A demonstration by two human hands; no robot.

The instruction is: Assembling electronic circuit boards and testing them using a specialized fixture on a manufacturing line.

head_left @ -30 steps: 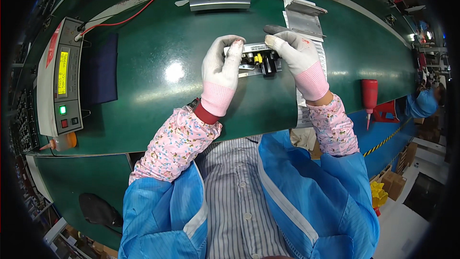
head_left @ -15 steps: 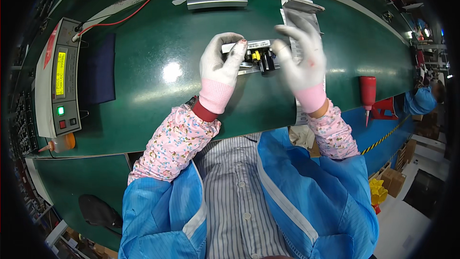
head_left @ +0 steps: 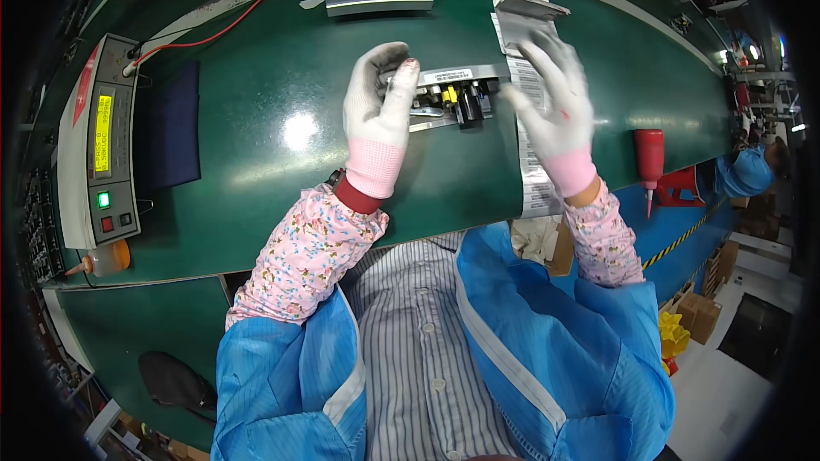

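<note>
My left hand (head_left: pixel 379 102), in a white glove with a pink cuff, grips the left end of a power supply unit (head_left: pixel 468 104), its thumb over the near side. The unit is a metal channel with a white label on its upper wall and black and yellow parts inside. My right hand (head_left: pixel 553 107), gloved the same way, is at the unit's right end with fingers spread, somewhat blurred, and nothing visible in it. Beneath the right hand lies a strip of printed labels (head_left: pixel 538 179). A bare metal cover (head_left: pixel 523 20) rests on the strip's far end.
Behind, another power supply unit (head_left: pixel 380 2) stands with wires attached. A tester (head_left: pixel 102 137) with a lit yellow display is at left, beside a dark blue cloth (head_left: pixel 175 124) and an orange-topped bottle (head_left: pixel 109 258). A red squeeze bottle (head_left: pixel 649 158) stands at the right edge.
My right hand has shifted right, uncovering the unit's right end and more of its label. My left hand keeps its grip on the unit. The whole view has shifted slightly.
</note>
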